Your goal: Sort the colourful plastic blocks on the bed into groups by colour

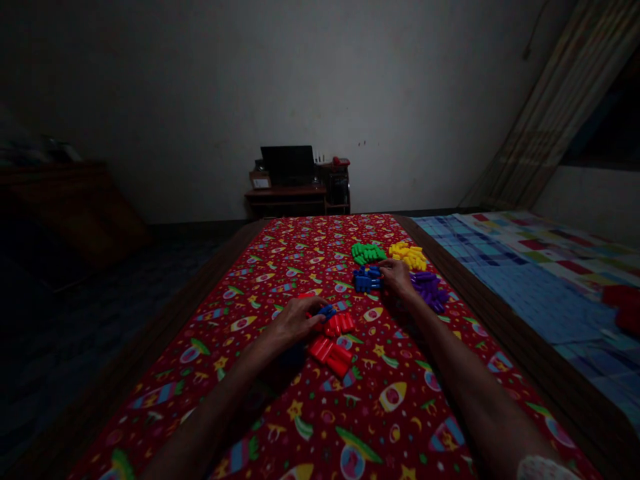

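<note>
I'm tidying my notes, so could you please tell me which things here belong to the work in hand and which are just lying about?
Part of the work:
- blue pieces
- red pieces
- green pieces
- yellow pieces
- purple pieces
- patterned cloth underneath

Apparently just lying about:
- dark screen
- small box
- checked bedding

The cloth (365, 400) is deep red, printed all over with yellow and blue rockets, yellow stars, green-tailed shapes and small pale dots. Solid, unpatterned colour marks the pieces on it: green pieces (369, 254), yellow pieces (409, 256), blue pieces (367, 283), purple pieces (431, 293) and bright red pieces (331, 355). A lone blue piece (327, 311) shows at the left hand (294, 321). The bench (510, 340) has dark brown edges. Blue plaid and multicoloured patchwork squares cover the bedding (505, 267). The curtain (545, 113) is beige with faint stripes; the wall (200, 100) is plain grey, the monitor (289, 165) black.
</note>
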